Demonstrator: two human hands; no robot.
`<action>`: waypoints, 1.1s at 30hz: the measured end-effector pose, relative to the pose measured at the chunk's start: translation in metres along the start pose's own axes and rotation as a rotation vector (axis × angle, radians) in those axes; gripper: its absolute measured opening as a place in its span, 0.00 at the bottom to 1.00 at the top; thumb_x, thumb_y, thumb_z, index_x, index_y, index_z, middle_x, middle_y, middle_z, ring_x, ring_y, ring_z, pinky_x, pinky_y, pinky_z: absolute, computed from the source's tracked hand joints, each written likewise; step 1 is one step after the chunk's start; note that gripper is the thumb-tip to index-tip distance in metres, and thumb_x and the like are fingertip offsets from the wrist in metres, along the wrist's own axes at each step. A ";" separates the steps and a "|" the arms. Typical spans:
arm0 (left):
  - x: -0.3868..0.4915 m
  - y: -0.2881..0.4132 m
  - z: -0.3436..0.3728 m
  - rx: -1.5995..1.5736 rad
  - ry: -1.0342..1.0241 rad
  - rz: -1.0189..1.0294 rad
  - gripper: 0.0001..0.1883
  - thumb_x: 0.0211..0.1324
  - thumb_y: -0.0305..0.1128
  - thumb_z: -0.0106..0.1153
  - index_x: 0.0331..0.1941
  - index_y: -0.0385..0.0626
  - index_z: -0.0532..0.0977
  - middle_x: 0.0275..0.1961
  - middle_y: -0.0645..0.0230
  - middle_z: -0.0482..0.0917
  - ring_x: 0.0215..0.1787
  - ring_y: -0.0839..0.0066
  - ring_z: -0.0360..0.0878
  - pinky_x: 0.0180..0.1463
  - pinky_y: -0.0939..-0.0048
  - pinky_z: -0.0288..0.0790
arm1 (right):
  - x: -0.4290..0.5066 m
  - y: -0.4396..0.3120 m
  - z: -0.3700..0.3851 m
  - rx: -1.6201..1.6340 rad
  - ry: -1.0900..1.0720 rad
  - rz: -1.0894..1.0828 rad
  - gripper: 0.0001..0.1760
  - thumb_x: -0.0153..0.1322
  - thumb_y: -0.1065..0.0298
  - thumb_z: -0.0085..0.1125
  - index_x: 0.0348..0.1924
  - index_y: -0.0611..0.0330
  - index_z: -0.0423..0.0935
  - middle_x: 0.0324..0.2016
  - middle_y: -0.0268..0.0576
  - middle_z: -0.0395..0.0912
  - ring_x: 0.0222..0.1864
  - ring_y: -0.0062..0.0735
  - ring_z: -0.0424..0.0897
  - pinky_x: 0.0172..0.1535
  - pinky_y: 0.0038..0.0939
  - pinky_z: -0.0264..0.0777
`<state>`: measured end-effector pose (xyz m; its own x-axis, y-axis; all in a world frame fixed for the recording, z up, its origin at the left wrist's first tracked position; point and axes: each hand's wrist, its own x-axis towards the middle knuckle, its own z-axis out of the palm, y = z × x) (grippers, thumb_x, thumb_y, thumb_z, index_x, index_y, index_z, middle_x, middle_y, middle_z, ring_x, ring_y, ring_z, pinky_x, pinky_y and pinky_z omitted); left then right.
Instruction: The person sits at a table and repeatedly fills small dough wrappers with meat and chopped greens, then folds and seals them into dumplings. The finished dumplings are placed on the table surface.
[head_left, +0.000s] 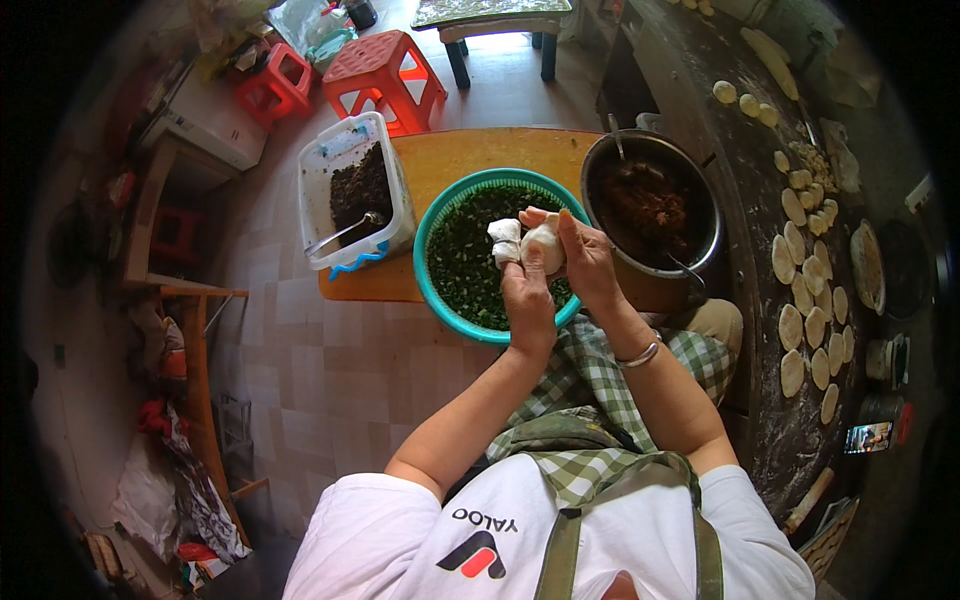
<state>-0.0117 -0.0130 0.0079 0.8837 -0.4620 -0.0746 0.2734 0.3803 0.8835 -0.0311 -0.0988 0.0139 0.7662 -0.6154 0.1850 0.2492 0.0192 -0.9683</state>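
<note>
A pale, rounded dough bun is held between my two hands. My left hand grips it from below and to the left, thumb pressed on it. From the right, my right hand curls around it with the fingertips near its top. A white wrapping shows at the left hand's fingers; whether it is a bandage or a cloth I cannot tell. Directly beneath both hands is a teal plastic basket of chopped green filling. The underside of the bun is hidden.
A clear plastic tub of dark crumbly filling, with a spoon, stands left on the wooden table. At right is a steel bowl of brown filling. Flattened dough rounds lie on the floured counter. Red stools stand beyond.
</note>
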 end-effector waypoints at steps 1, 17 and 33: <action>0.000 0.001 -0.001 -0.032 0.009 -0.034 0.24 0.74 0.46 0.41 0.62 0.39 0.63 0.54 0.63 0.73 0.53 0.74 0.73 0.59 0.72 0.68 | 0.001 -0.001 0.000 -0.068 -0.011 -0.089 0.19 0.78 0.58 0.50 0.40 0.64 0.83 0.39 0.45 0.85 0.39 0.29 0.82 0.55 0.33 0.69; 0.001 0.003 -0.006 -0.124 0.048 -0.111 0.24 0.74 0.50 0.39 0.55 0.40 0.67 0.46 0.67 0.75 0.43 0.81 0.75 0.42 0.75 0.74 | -0.002 -0.004 -0.015 -0.380 -0.079 -0.270 0.14 0.75 0.61 0.54 0.38 0.61 0.85 0.39 0.42 0.86 0.49 0.38 0.82 0.52 0.35 0.70; -0.003 0.006 0.003 0.011 0.029 -0.114 0.20 0.73 0.47 0.43 0.48 0.40 0.70 0.36 0.70 0.76 0.31 0.83 0.76 0.33 0.78 0.76 | -0.006 -0.032 -0.032 -0.531 -0.134 -0.242 0.09 0.69 0.70 0.63 0.40 0.64 0.84 0.22 0.39 0.74 0.23 0.23 0.72 0.26 0.23 0.66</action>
<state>-0.0138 -0.0114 0.0150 0.8576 -0.4786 -0.1883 0.3689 0.3173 0.8736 -0.0626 -0.1214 0.0381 0.8015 -0.4474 0.3968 0.1222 -0.5271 -0.8410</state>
